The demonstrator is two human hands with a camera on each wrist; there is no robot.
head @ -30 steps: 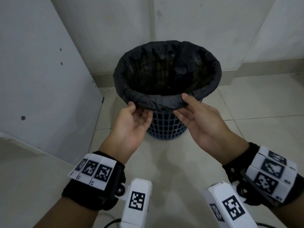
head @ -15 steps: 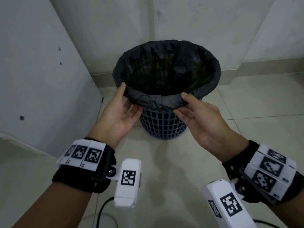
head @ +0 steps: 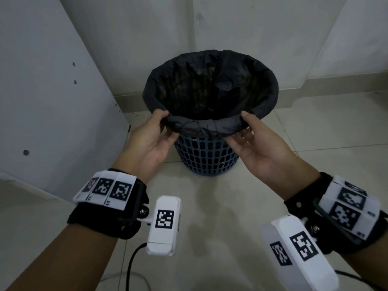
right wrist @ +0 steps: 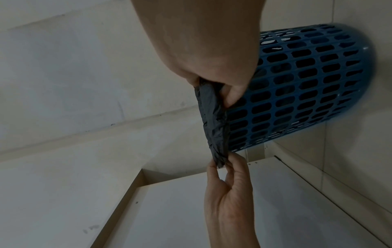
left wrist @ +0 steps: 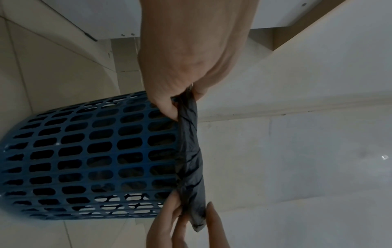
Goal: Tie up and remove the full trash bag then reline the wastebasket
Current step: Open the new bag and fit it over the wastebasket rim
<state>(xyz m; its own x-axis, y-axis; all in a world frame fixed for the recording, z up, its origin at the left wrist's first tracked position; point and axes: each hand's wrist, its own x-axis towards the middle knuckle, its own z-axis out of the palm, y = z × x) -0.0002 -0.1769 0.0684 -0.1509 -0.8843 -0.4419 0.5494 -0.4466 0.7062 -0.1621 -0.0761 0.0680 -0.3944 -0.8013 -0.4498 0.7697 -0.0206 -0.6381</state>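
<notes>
I am pinching rolled edge of thin black plastic trash bag (head: 201, 124) with left hand (head: 150, 141) and right hand (head: 259, 148). Bag sitting inside round blue plastic holey wastebasket (head: 206, 157) on floor. Pulling too hard could be ripping thin bag or tipping basket.

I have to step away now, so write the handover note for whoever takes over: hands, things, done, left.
Left hand: pinches the rolled edge of the black trash bag at the near rim.
Right hand: pinches the same rolled edge, further right.
Blue wastebasket stands on the tiled floor in the corner; the bag lines it, folded over the rim.
Done: both hands have hold of the near edge.
Left: peel the edge off the rim, gather, tie, lift the bag out, reline. No fresh liner in view.
</notes>
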